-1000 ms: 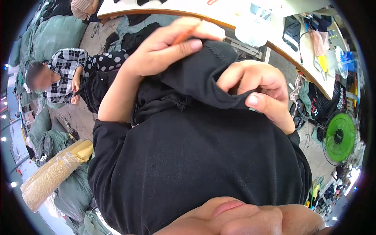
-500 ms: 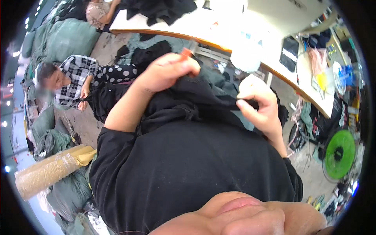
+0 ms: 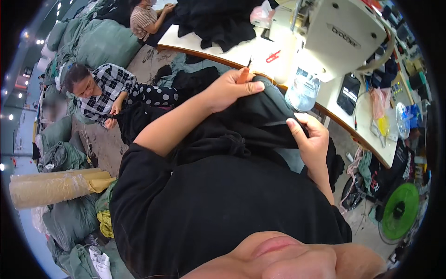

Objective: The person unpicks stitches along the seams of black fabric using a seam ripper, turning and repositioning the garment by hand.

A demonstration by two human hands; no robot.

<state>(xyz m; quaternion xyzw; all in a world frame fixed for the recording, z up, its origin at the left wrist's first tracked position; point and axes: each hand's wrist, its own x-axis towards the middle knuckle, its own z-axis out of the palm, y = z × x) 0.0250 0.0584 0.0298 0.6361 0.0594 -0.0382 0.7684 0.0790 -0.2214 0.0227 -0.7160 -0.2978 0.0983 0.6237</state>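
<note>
My left hand [image 3: 230, 93] is closed, with a small orange-handled tool [image 3: 243, 75] upright in its fist, a thin dark tip pointing up. Its thumb also presses on the edge of a dark cloth piece [image 3: 274, 104], which shows a grey-green face between my hands. My right hand [image 3: 312, 139] pinches the same cloth between thumb and fingers at its right end. Stretched between both hands, the cloth hangs toward my lap, where black fabric [image 3: 204, 128] lies bunched. The tool's exact kind is hard to make out.
Ahead stands a white table [image 3: 223, 56] with a sewing machine [image 3: 344, 37], red thread snips [image 3: 273, 56] and a phone [image 3: 348, 94]. A co-worker in a checked shirt [image 3: 109, 86] sits at left, handling black cloth. A green fan [image 3: 399, 210] is at right, a wrapped roll [image 3: 55, 187] at left.
My left hand has moved right and now pinches the cloth edge, tool still in it. The cloth is raised and spread between both hands. The view has shifted, showing more of the sewing machine.
</note>
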